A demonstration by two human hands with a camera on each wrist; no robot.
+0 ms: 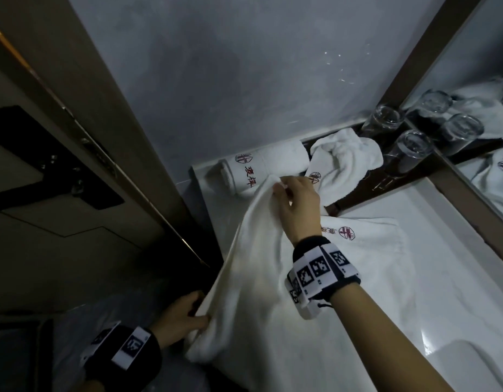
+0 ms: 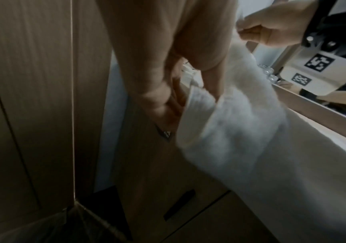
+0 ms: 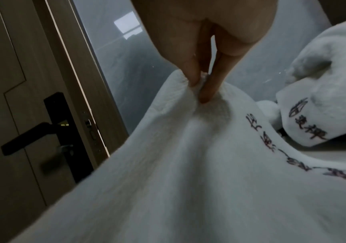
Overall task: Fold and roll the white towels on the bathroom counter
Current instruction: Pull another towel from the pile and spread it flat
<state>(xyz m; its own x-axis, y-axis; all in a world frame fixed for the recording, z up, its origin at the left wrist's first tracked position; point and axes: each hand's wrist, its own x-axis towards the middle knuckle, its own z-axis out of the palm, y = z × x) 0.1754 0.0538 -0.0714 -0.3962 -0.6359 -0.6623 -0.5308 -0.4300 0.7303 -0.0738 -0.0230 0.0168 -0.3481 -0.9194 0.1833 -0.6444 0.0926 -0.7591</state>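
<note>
A large white towel [image 1: 343, 292] with red embroidery lies spread over the white counter [image 1: 453, 222]. My right hand [image 1: 298, 202] pinches its far left corner and holds it raised above the counter; the pinching fingers [image 3: 194, 80] show close up in the right wrist view. My left hand [image 1: 185, 312] grips the near left corner at the counter's front edge, with its fingers [image 2: 157, 98] curled into the towel [image 2: 240, 131]. A rolled towel [image 1: 261, 168] with a red logo lies against the back wall. A crumpled towel [image 1: 346, 162] sits to its right.
Two upturned glasses [image 1: 408, 148] stand on a dark tray [image 1: 414, 176] at the back, beside a mirror [image 1: 487, 108]. A wooden door with a black handle [image 3: 32, 136] is at the left. Cabinet fronts [image 2: 167, 189] lie below the counter.
</note>
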